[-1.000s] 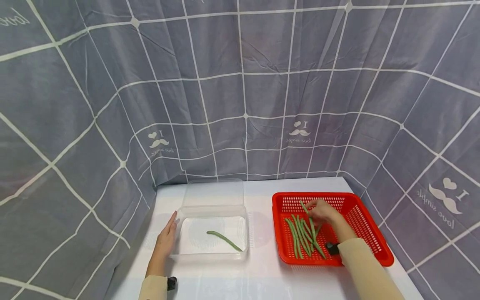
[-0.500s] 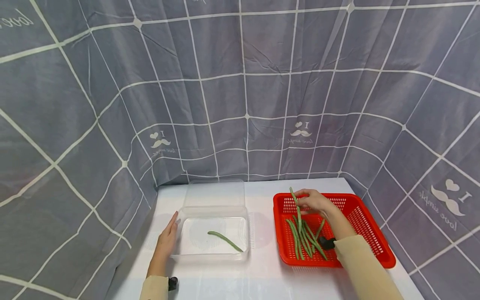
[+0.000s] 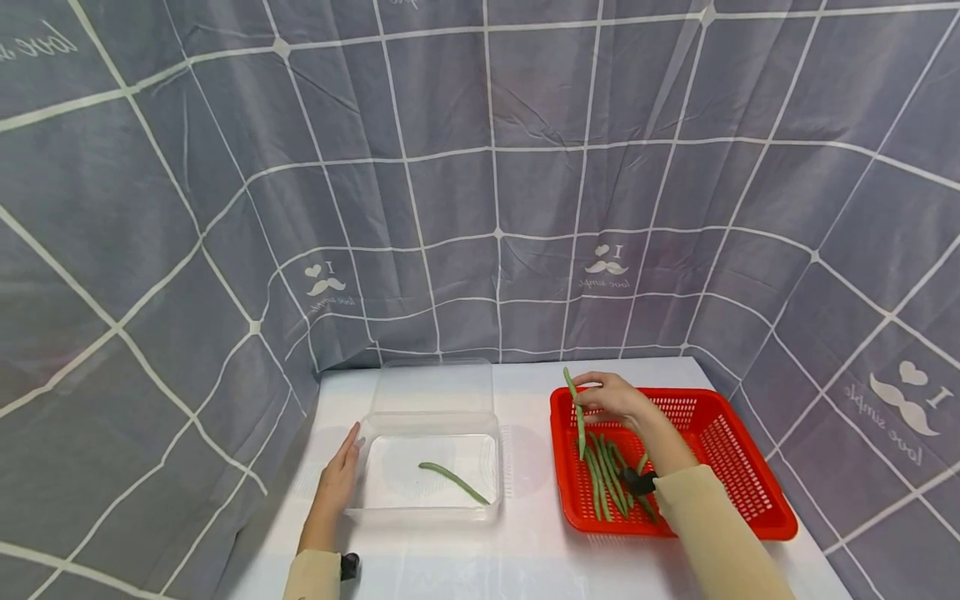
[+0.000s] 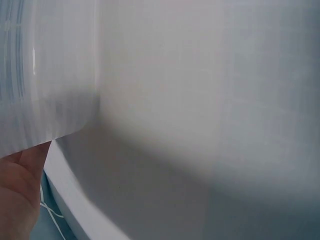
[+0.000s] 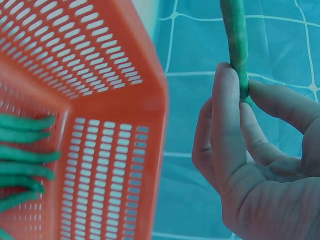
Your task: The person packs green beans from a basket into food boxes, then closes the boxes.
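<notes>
A green bean [image 3: 581,421] is pinched between the thumb and fingers of my right hand [image 3: 611,400], above the left part of a red plastic basket [image 3: 742,467]. In the right wrist view this bean [image 5: 236,40] points up from the fingertips. Several more green beans [image 3: 606,479] lie in the basket beneath the hand. My left hand [image 3: 339,479] rests with straight fingers against the left side of a clear plastic container [image 3: 427,514]. One green bean [image 3: 454,482] lies slanted inside that container. The left wrist view shows only part of the hand beside the container's wall.
The container's clear lid [image 3: 435,386] lies behind it. Both containers stand on a white table [image 3: 525,558], with a strip of tabletop between them. A grey gridded curtain [image 3: 495,192] encloses the back and sides.
My right hand has lifted the green bean from the pile and moved up and left with it. The left hand keeps its place at the container.
</notes>
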`<state>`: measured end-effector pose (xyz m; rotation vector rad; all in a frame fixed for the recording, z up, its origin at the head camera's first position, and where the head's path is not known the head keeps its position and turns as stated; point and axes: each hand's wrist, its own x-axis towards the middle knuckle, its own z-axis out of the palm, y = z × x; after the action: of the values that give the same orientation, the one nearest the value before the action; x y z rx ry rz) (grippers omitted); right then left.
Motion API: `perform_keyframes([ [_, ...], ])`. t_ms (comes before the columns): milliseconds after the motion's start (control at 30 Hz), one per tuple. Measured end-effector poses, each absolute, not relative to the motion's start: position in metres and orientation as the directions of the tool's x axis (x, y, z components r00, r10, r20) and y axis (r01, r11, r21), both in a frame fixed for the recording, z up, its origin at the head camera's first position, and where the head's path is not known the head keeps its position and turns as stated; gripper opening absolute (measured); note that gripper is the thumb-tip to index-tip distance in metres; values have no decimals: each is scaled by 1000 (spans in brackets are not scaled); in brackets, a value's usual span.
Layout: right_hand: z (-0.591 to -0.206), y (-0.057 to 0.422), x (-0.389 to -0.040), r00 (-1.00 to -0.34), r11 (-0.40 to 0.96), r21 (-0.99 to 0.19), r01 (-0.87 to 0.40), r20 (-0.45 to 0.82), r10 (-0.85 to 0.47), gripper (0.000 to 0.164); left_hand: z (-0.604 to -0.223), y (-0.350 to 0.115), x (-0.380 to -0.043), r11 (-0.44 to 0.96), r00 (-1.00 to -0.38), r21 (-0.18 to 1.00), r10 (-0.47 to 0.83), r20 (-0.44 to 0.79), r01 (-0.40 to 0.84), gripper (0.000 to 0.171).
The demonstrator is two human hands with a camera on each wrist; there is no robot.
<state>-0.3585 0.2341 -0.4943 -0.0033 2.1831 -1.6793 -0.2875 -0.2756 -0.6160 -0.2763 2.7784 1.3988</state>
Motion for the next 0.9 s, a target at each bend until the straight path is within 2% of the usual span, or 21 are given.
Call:
perform_keyframes([
  [500,-490,196,-369,-911,256,-944,206,-281,-301,53,-621,-274,-289,579,-985,800,-154,-80,-156,55],
  [900,-490,155,-375,-901,242,-946,217,-290,-324,50,-618,-274,-288,593,-984,789,-160,-76,-157,55],
])
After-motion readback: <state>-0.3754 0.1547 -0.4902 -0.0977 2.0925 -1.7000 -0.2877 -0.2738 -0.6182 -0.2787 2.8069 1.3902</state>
